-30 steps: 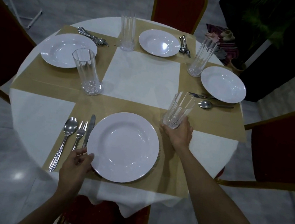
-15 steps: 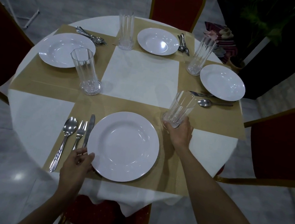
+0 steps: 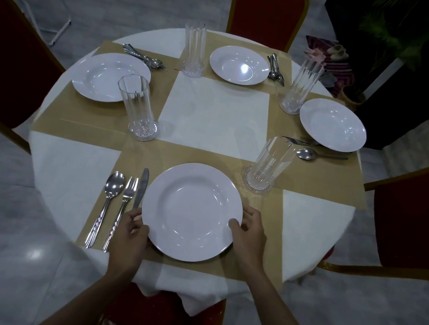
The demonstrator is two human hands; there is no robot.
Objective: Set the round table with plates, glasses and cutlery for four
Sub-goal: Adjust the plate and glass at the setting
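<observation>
Both your hands are on the near plate (image 3: 192,212). Your left hand (image 3: 131,236) pinches the rim at lower-left and your right hand (image 3: 249,232) pinches the right edge, thumb on top, fingers curled under; neither holds anything else. The two-sided grip reads as a centring nudge. The plate sits flat, roughly mid-way across the near placemat (image 3: 259,249). Spoon (image 3: 110,198), fork (image 3: 124,205) and knife (image 3: 141,188) lie parallel just beside its left, handles toward you, knife nearest; I can't tell if your left hand touches it. The near glass (image 3: 269,166) stands upright at the mat's far-right corner, apart from the plate. The left plate (image 3: 104,78), far plate (image 3: 238,65) and right plate (image 3: 333,124) each have a glass and cutlery beside them, so this is likely final alignment. The left cutlery (image 3: 142,56) looks bunched. The plates are white, glossy and round, with a wide rim and shallow well, so they're slick; keep to the rim. The glasses are clear, tall and fluted, with cut bases. The cutlery is polished metal with patterned handles. The mats are woven, matte gold. A white tablecloth (image 3: 66,171) drapes the round table.
</observation>
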